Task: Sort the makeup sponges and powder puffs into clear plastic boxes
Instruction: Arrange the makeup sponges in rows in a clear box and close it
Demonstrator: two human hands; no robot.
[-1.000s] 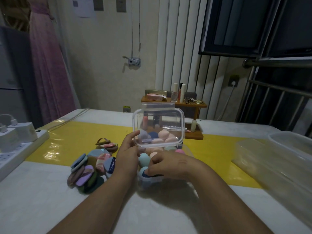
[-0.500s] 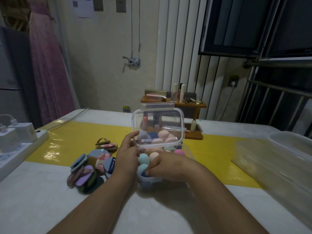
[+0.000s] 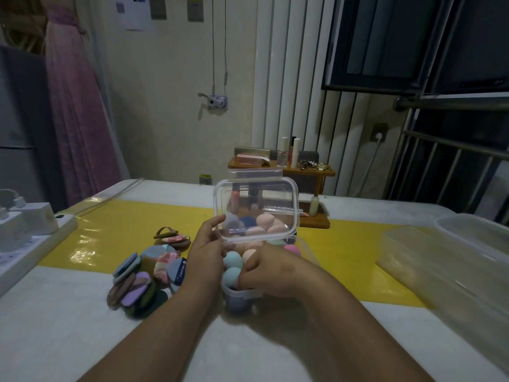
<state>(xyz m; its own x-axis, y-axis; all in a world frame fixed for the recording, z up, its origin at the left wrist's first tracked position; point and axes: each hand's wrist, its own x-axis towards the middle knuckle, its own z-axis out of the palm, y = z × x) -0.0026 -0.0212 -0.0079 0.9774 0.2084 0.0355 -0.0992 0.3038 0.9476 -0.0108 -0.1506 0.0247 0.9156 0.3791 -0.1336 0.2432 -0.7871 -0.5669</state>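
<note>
1. The small clear box (image 3: 239, 297) sits mid-surface on the table (image 3: 55, 326), at the near edge of the yellow runner (image 3: 124, 224). It's packed with egg-shaped sponges (image 3: 232, 259), with 2 teal ones at its near-left corner.
2. The lid (image 3: 256, 208) stands upright off the far side. Your left hand (image 3: 205, 252) grips its lower-left corner, thumb on the edge.
3. Your right hand (image 3: 271, 271) reaches in over the near wall, fingers curled down beside the teal sponges. Can't tell if they pinch 1 or just press.
4. Key relation: the powder puffs (image 3: 143, 279) are piled just left of the box, beside your left wrist. The left hand is nearer but tied up with the lid, and the right would have to cross over.
5. The large clear boxes (image 3: 440, 260) sit at the right edge, well apart from the puffs. If the puffs go there, expect a long carry.
6. There's a power strip (image 3: 33, 241) at the left edge and a wooden shelf (image 3: 316, 172) at the far edge.
</note>
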